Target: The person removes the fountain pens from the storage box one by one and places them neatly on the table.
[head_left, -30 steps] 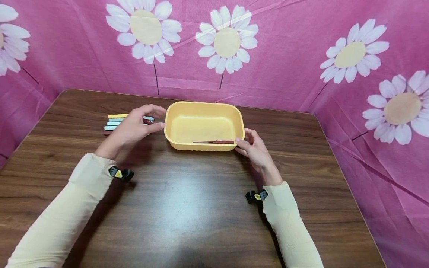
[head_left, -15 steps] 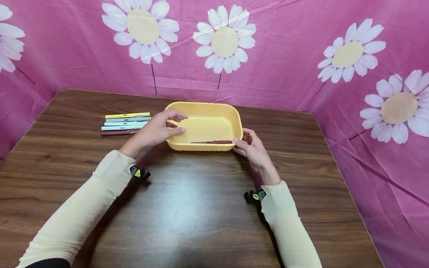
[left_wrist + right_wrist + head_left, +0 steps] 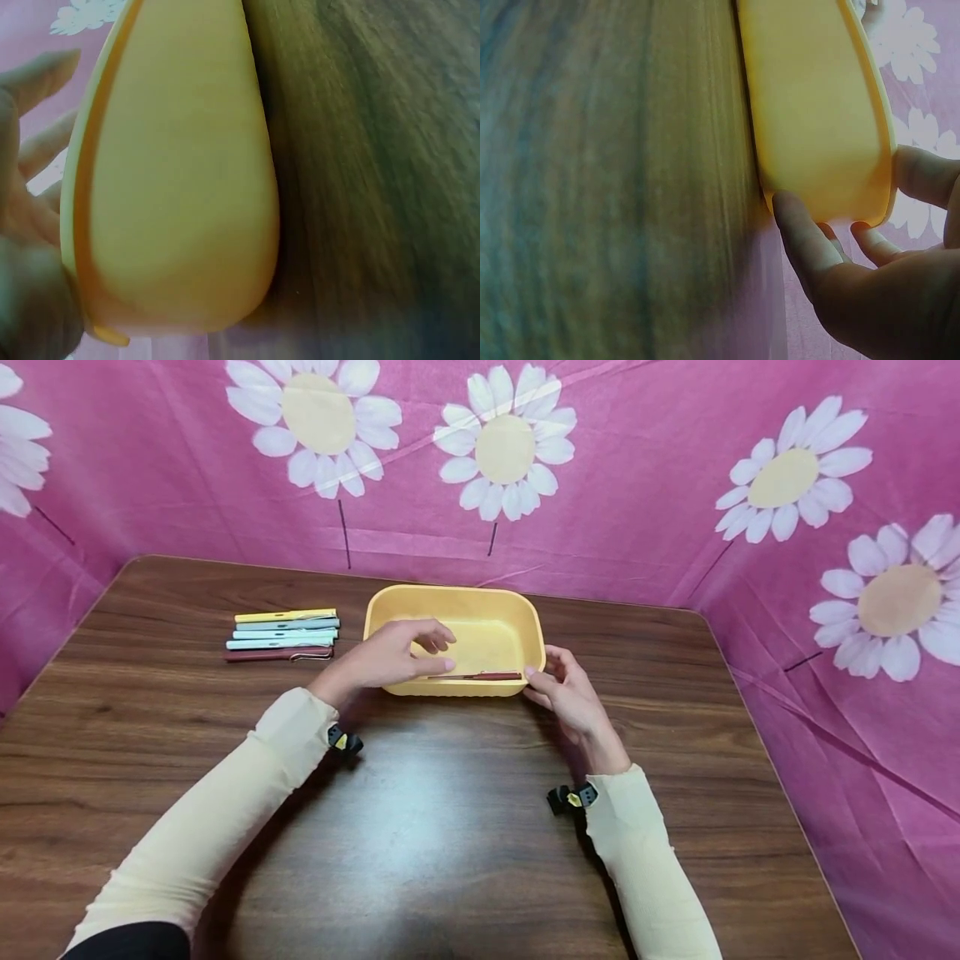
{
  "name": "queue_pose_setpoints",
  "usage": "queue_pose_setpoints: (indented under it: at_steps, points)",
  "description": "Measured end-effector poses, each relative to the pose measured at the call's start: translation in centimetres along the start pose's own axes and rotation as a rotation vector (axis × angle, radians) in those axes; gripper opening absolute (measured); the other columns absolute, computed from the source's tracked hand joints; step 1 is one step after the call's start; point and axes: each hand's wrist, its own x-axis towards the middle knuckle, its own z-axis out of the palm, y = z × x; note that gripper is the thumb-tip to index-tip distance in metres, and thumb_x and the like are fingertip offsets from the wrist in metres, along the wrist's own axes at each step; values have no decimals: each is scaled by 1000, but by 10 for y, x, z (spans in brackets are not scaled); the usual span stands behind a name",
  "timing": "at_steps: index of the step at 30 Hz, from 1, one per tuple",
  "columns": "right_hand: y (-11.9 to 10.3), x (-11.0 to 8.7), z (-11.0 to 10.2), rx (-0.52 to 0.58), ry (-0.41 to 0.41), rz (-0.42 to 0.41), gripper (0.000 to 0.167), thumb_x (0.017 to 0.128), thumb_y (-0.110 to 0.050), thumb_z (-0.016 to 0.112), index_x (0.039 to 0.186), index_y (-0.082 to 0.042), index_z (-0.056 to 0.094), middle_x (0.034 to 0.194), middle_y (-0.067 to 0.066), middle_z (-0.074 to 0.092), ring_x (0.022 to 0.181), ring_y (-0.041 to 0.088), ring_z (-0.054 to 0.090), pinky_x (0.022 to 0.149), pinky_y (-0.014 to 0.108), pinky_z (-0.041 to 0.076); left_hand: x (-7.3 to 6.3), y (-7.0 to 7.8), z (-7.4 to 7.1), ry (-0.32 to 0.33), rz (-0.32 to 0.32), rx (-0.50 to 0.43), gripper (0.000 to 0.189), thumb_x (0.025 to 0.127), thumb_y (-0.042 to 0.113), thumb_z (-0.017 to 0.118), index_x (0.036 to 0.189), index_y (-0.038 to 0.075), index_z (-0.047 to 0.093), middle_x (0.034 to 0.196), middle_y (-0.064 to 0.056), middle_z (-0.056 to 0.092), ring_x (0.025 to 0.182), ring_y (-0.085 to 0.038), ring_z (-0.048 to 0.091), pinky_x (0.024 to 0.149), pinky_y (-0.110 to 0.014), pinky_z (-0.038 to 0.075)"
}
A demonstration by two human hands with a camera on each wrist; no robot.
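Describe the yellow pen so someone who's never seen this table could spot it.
On the brown wooden table, find the yellow tub near the back edge. To its left, five pens lie side by side. The yellow pen is farthest back, nearest the pink flowered cloth, and the only yellow one.

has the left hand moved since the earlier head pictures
Yes, rightward: the left hand partly covered the pens earlier; now it is clear of them, over the yellow tray.

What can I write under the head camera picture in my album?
Left hand over the yellow tub, right hand holding its corner, five pens lying beside it.
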Motion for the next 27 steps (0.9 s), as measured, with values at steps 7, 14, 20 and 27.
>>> queue_pose_setpoints:
  at_steps: [7,14,20,27]
  points:
    - [0,0,-1,0,6,8,54,103,-2,55,150,2,30,140,20,40,111,19,56,105,42,46,13,4,5,-145,-43,89,45,94,34,73,124,1,66,114,-10,70,108,-25,66,98,-40,49]
    - [1,1,-2,-4,5,15,54,103,-3,55,150,2,30,142,20,40,110,18,57,105,42,46,24,-1,5,-225,-131,-21,41,98,32,68,126,2,65,111,-12,72,103,-24,66,95,-40,50]
    - [1,0,-2,-1,7,16,54,103,-2,55,150,1,30,141,20,40,108,17,57,105,43,46,30,-5,5,-288,-196,-161,37,100,24,65,127,-1,62,102,-12,72,93,-21,64,86,-37,54]
    - [2,1,-1,-1,0,9,53,103,-2,55,150,2,31,141,20,41,107,17,59,103,41,48,29,-8,2,-330,-209,-222,38,101,20,63,131,-3,59,105,-11,72,99,-23,64,87,-37,54]
